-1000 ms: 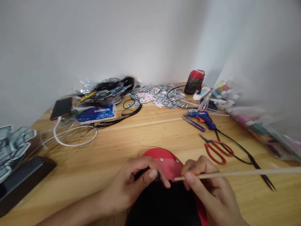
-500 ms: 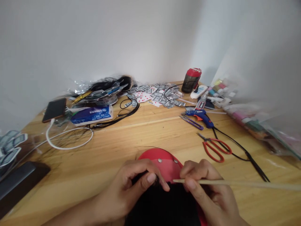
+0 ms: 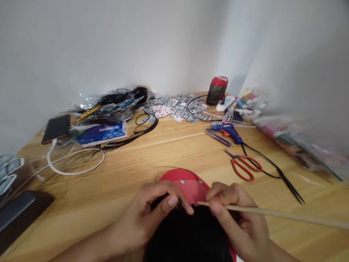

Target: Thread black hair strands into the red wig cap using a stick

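A red rounded form with two silver round studs stands at the bottom middle, and a pink translucent piece lies over its front. Black hair-like material covers the side nearest me. My left hand is closed at the left edge of this black material, thumb and fingers curled over some dark strands. In my right hand a thin wooden stick is pinched between thumb and fingers. Its pointed tip touches or nearly touches the line where pink meets black.
Red-handled scissors, purple thread snips, a blue glue gun and black tweezers lie right. Playing cards are scattered behind. A phone with a white cable and a blue packet lie left.
The whole view has shifted slightly, so things appear a little further left. The stick's outer end now slants lower. Both hands keep their hold.
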`<action>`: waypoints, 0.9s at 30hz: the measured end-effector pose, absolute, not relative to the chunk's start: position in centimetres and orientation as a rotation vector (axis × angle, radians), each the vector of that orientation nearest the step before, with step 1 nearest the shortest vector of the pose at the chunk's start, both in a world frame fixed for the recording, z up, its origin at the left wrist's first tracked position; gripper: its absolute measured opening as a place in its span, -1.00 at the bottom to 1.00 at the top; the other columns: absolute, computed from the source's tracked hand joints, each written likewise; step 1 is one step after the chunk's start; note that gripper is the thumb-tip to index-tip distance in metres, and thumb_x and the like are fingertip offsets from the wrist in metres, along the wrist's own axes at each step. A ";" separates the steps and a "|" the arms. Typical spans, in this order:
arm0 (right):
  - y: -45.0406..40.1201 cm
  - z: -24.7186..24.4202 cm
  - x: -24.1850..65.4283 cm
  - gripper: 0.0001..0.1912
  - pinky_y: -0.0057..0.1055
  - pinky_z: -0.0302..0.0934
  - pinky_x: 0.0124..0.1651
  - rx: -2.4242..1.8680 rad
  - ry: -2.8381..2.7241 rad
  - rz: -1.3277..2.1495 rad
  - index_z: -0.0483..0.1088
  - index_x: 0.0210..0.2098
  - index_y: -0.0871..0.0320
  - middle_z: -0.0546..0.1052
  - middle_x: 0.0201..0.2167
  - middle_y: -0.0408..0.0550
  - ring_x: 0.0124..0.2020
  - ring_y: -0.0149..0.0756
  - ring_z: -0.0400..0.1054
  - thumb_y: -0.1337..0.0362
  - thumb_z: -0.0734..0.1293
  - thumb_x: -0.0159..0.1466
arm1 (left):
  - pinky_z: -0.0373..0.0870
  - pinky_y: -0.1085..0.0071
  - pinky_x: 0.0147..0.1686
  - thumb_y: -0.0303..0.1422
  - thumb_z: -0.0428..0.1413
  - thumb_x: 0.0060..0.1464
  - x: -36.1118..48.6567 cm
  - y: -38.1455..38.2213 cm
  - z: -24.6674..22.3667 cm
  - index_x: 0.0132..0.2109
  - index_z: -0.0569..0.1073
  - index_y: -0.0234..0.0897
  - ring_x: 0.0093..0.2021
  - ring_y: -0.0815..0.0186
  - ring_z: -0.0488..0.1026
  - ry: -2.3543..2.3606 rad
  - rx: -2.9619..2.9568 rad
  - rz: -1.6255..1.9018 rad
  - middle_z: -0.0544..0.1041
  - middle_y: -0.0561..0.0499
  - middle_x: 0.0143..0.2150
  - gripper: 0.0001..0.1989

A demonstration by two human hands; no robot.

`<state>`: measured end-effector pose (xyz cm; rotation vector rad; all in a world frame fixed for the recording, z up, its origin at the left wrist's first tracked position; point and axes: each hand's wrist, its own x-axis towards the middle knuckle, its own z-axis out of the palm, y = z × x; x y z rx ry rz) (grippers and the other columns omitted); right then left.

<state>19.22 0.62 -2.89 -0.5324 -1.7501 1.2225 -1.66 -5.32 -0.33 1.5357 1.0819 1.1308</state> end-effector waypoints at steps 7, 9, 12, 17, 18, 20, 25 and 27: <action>0.5 -3.2 19.0 -0.81 -0.43 0.17 -0.41 -0.567 -1.593 1.358 0.34 -0.37 0.03 0.38 -0.48 -0.19 -0.45 -0.37 0.30 0.27 0.28 0.42 | 0.32 0.49 -0.17 -0.27 -0.01 0.37 -1.5 -5.3 -0.2 -0.19 0.58 -0.21 -0.22 0.36 0.50 1.057 1.477 1.153 0.62 0.03 -0.25 -0.72; 0.7 -3.1 19.0 -0.79 -0.45 0.12 -0.42 -0.590 -1.519 1.500 0.32 -0.38 0.04 0.36 -0.52 -0.21 -0.48 -0.38 0.26 0.22 0.29 0.41 | 0.32 0.49 -0.18 -0.24 0.00 0.36 -1.4 -5.3 -0.3 -0.19 0.59 -0.20 -0.22 0.35 0.49 1.060 1.393 1.150 0.62 0.02 -0.25 -0.71; 1.1 -3.0 19.1 -0.76 -0.45 0.07 -0.43 -0.580 -1.454 1.696 0.27 -0.38 0.06 0.37 -0.56 -0.23 -0.50 -0.39 0.22 0.16 0.31 0.40 | 0.31 0.51 -0.20 -0.20 0.04 0.33 -1.5 -5.1 -0.7 -0.19 0.61 -0.20 -0.23 0.36 0.47 1.056 1.268 1.150 0.61 0.00 -0.24 -0.71; 1.3 -2.9 18.9 -0.71 -0.43 0.05 -0.43 -0.645 -1.454 1.724 0.25 -0.40 0.07 0.37 -0.59 -0.23 -0.52 -0.37 0.22 0.08 0.33 0.36 | 0.30 0.55 -0.24 -0.22 0.10 0.29 -1.8 -4.7 -1.3 -0.24 0.60 -0.23 -0.31 0.41 0.45 0.897 1.035 1.208 0.59 0.01 -0.31 -0.75; 1.3 -2.9 18.9 -0.70 -0.43 0.05 -0.43 -0.663 -1.460 1.702 0.25 -0.41 0.07 0.37 -0.59 -0.23 -0.52 -0.37 0.22 0.07 0.33 0.36 | 0.30 0.55 -0.25 -0.22 0.11 0.28 -1.8 -4.6 -1.3 -0.26 0.59 -0.25 -0.33 0.41 0.43 0.885 1.001 1.219 0.59 0.01 -0.32 -0.75; 1.1 -2.9 18.7 -0.70 -0.43 0.06 -0.42 -0.684 -1.464 1.670 0.25 -0.41 0.07 0.37 -0.60 -0.24 -0.53 -0.38 0.22 0.08 0.33 0.36 | 0.28 0.54 -0.25 -0.19 0.14 0.25 -1.7 -4.5 -1.1 -0.30 0.58 -0.27 -0.35 0.40 0.40 0.914 0.951 1.235 0.57 0.01 -0.35 -0.74; 0.7 -3.1 18.4 -0.73 -0.43 0.11 -0.37 -0.668 -1.526 1.510 0.31 -0.42 0.07 0.39 -0.56 -0.23 -0.48 -0.38 0.28 0.13 0.32 0.38 | 0.20 0.52 -0.30 -0.08 0.24 0.11 -1.6 -4.5 -0.6 -0.37 0.56 -0.29 -0.37 0.37 0.32 1.048 0.883 1.230 0.54 0.00 -0.38 -0.67; 0.5 -3.0 18.3 -0.75 -0.44 0.13 -0.35 -0.638 -1.565 1.427 0.34 -0.42 0.07 0.39 -0.53 -0.22 -0.45 -0.38 0.30 0.17 0.32 0.38 | 0.19 0.52 -0.30 -0.05 0.26 0.08 -1.5 -4.5 -0.6 -0.38 0.55 -0.29 -0.37 0.37 0.30 1.058 0.869 1.230 0.52 0.01 -0.40 -0.64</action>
